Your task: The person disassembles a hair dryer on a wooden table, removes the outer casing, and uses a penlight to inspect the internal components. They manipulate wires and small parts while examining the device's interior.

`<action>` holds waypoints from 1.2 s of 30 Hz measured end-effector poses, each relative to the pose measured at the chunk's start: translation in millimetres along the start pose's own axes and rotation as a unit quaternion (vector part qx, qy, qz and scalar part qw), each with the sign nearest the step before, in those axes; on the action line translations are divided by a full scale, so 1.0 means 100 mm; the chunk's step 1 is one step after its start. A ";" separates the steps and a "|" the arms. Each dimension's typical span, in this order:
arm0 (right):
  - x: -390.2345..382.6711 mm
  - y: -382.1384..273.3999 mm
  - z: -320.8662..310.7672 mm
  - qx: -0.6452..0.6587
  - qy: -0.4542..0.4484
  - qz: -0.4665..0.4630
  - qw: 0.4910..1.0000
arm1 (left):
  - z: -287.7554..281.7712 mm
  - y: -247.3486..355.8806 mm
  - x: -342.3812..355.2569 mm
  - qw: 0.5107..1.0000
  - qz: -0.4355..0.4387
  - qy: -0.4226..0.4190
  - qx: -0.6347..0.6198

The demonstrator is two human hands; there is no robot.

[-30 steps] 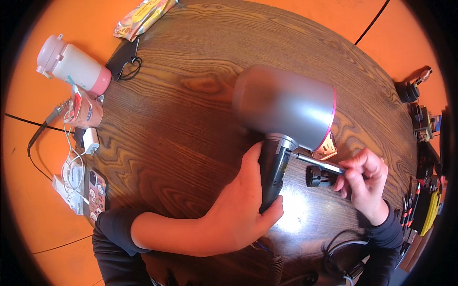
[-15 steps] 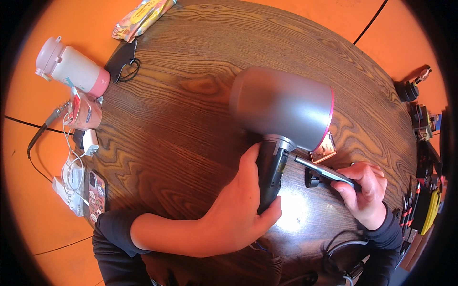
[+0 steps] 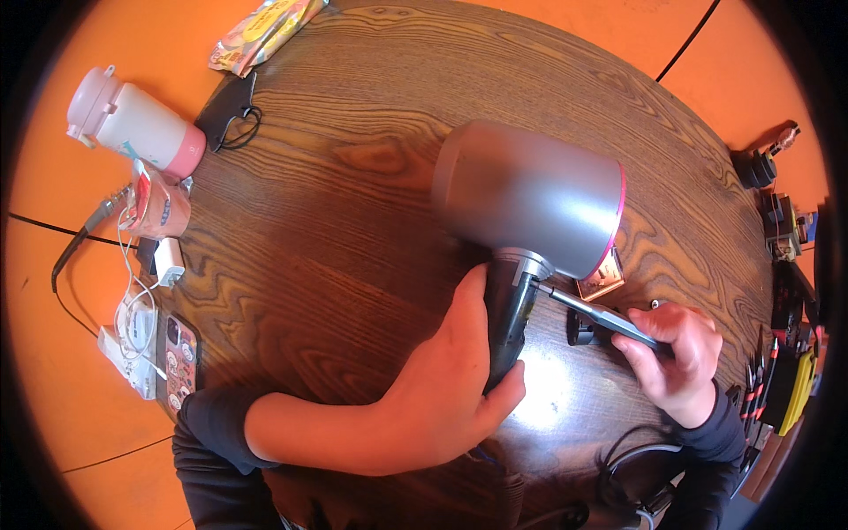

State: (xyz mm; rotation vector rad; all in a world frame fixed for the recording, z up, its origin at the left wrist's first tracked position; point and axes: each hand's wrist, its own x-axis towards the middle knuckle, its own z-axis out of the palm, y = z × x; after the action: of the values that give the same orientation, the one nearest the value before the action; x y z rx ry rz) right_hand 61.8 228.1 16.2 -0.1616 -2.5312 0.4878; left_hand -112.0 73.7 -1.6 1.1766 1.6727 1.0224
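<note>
"Head view, left to right: what comes first?"

"Left hand (image 3: 442, 389), wrapped round the black handle (image 3: 508, 305) of the grey hair dryer (image 3: 534, 199). The handle runs toward the near side, while the dryer's body lies crosswise beyond both hands."

"And next?"

"A slim screwdriver (image 3: 602, 317) slants from the handle's right edge, near the collar (image 3: 528, 260); whether it touches, I can't tell."

"Right hand (image 3: 676, 349)?"

"Pinching the screwdriver's rear end; the left is nearer the dryer."

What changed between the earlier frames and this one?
The right hand and the screwdriver's rear have shifted slightly lower in view; its tip, drawn away half a second ago, is back near the hair dryer. Nothing was released. The left hand still grips the dryer's handle.
</note>
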 end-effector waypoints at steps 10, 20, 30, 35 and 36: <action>0.00 0.04 -0.02 0.082 -0.009 0.061 0.995 | 0.01 -0.01 0.00 1.000 -0.003 -0.001 -0.004; -0.02 0.00 -0.06 -0.092 -0.018 -0.102 0.990 | -0.01 -0.01 0.01 1.000 0.010 -0.012 0.022; -0.01 0.00 -0.06 0.514 -0.005 0.451 0.730 | 0.02 0.00 0.02 0.996 0.034 0.003 0.077; 0.03 -0.03 -0.06 0.531 -0.009 0.465 0.708 | 0.00 0.01 0.04 0.998 0.028 -0.005 0.048; 0.05 -0.06 -0.08 0.500 -0.011 0.453 0.738 | -0.02 0.00 0.04 0.999 0.024 -0.016 0.033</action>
State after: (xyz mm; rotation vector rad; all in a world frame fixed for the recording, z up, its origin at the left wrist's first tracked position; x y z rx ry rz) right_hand 61.5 226.5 27.0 -0.9565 -1.6772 2.1086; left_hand -114.9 77.6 -1.7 1.2766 1.6712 0.9786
